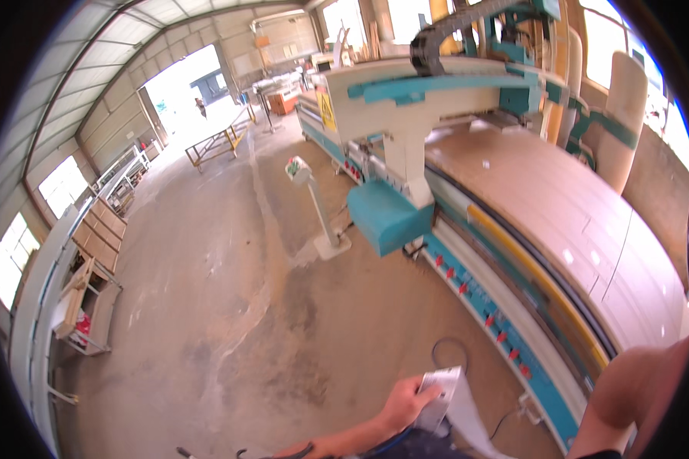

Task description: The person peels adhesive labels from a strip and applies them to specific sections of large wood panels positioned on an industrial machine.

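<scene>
Low in the view, my left hand (407, 402) grips the edge of a small white box (441, 382), with the thumb laid on top. The other fingers are partly hidden behind it. A pale post (468, 427) runs down from the box toward the lower edge. My right arm (628, 390) comes in at the lower right, beside the bed of a large cutting machine (429, 115); the right hand is out of sight. A pale sheet (551, 206) with several cut lines covers the machine bed.
A teal-covered machine head (389, 217) juts over the walkway. Red knobs (490, 321) line the machine's side. Ahead stands a white control pedestal (321, 206). A metal rack (92, 306) runs along the left; a table frame (218, 141) stands farther off. A cable (448, 340) loops on the floor.
</scene>
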A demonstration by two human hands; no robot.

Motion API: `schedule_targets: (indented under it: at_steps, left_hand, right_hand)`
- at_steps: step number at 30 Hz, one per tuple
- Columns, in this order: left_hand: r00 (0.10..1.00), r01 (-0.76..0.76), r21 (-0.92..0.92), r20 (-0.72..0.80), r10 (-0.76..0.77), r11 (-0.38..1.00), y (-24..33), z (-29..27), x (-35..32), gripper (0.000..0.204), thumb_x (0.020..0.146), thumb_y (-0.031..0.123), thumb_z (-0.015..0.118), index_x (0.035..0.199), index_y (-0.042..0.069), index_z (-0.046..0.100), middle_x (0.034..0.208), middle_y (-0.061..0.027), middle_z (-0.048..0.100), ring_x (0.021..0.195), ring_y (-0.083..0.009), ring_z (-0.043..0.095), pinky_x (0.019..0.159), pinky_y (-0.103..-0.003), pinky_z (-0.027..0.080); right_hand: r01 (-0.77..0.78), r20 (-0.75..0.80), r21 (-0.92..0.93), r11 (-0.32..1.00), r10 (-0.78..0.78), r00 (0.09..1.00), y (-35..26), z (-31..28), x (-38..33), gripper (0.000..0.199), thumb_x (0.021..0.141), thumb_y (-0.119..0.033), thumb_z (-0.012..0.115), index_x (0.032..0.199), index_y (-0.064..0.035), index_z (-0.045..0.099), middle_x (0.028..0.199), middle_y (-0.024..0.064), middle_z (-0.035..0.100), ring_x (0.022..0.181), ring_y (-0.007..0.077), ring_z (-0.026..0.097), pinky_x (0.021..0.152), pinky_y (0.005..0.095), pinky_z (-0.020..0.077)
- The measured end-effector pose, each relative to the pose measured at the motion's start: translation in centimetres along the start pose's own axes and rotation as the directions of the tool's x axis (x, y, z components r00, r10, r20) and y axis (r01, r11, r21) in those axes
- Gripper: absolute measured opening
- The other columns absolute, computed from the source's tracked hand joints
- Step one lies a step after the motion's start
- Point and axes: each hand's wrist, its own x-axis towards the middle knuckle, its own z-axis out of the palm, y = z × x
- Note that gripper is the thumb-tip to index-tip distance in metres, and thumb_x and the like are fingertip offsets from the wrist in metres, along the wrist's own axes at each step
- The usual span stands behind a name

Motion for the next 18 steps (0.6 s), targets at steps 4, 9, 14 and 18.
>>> schedule_targets:
  at_steps: [4, 9, 14, 18]
  left_hand:
    - [0.987, -0.151, -0.033, -0.053, 0.149, 0.988, -1.7, 2.2, 2.2, 0.017, 0.081, 0.013, 0.059, 0.092, 0.001, 0.063, 0.078, -0.0019, 0.063, 0.07, -0.01, 0.057, 0.063, -0.025, 0.046]
    - [0.99, -0.089, -0.016, -0.11, 0.086, 0.996, -4.4, 1.0, 1.5, 0.016, 0.082, 0.015, 0.059, 0.088, 0.002, 0.064, 0.071, 0.0024, 0.058, 0.061, -0.007, 0.049, 0.055, -0.023, 0.04]
    - [0.982, -0.134, 0.032, -0.128, 0.137, 0.99, -3.7, 4.0, -1.9, 0.018, 0.081, 0.013, 0.059, 0.095, 0.001, 0.064, 0.078, -0.0011, 0.063, 0.07, -0.0091, 0.056, 0.064, -0.024, 0.044]
    - [0.963, -0.122, 0.236, -0.208, 0.172, 0.964, -4.4, 5.4, -2.5, 0.019, 0.08, 0.012, 0.06, 0.094, 0.001, 0.064, 0.079, -0.0019, 0.063, 0.071, -0.0099, 0.057, 0.065, -0.024, 0.045]
  right_hand:
    - [-0.047, 0.061, 0.004, 0.999, 0.047, 0.997, 0.5, 0.3, -0.1, 0.061, 0.076, -0.053, 0.047, 0.115, -0.0073, 0.04, 0.093, 0.0099, 0.043, 0.082, 0.0204, 0.045, 0.071, 0.0302, 0.0383]
    - [-0.132, 0.075, -0.047, 0.99, 0.135, 0.988, 1.5, 0.5, -1.1, 0.056, 0.075, -0.048, 0.049, 0.112, -0.0064, 0.042, 0.091, 0.0099, 0.045, 0.079, 0.0204, 0.046, 0.07, 0.0302, 0.0389]
    - [-0.189, 0.042, 0.003, 0.982, 0.189, 0.981, 2.1, -1.7, -2.9, 0.051, 0.075, -0.042, 0.052, 0.109, -0.0054, 0.044, 0.089, 0.01, 0.047, 0.077, 0.0204, 0.047, 0.068, 0.0303, 0.0395]
    - [-0.177, -0.012, -0.007, 0.984, 0.177, 0.984, 1.2, -2.5, -2.7, 0.048, 0.074, -0.038, 0.053, 0.107, -0.0047, 0.046, 0.087, 0.01, 0.048, 0.076, 0.0204, 0.048, 0.067, 0.0304, 0.0401]
